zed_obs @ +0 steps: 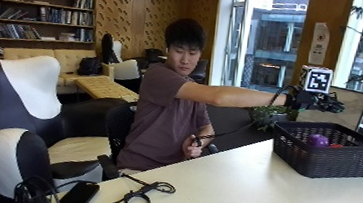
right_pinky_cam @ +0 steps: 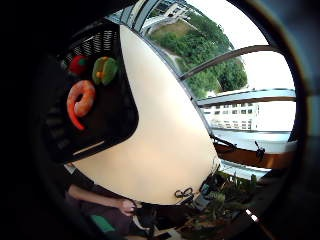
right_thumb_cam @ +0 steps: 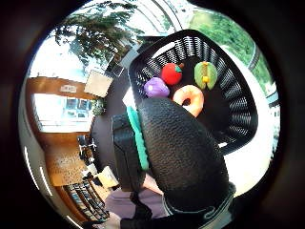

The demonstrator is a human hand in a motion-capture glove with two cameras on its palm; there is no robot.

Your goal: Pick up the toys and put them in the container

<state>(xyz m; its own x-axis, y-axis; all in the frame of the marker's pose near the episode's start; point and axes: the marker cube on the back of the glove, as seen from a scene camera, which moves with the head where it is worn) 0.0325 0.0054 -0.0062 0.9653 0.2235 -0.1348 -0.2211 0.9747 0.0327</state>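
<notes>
The white table (zed_obs: 240,187) shows no toys left on its surface in any view, so the task looks essentially finished. The black slatted basket (zed_obs: 327,156) stands near the table's far end and holds all four: an orange ring-shaped plush (right_thumb_cam: 189,98), a green split plush (right_thumb_cam: 205,75), a red apple-like plush (right_thumb_cam: 171,73) and a purple plush (right_thumb_cam: 156,88). The gloved right hand (zed_obs: 312,101) hovers above the basket; whether its fingers are curled or straight I cannot tell, though nothing shows in it
</notes>
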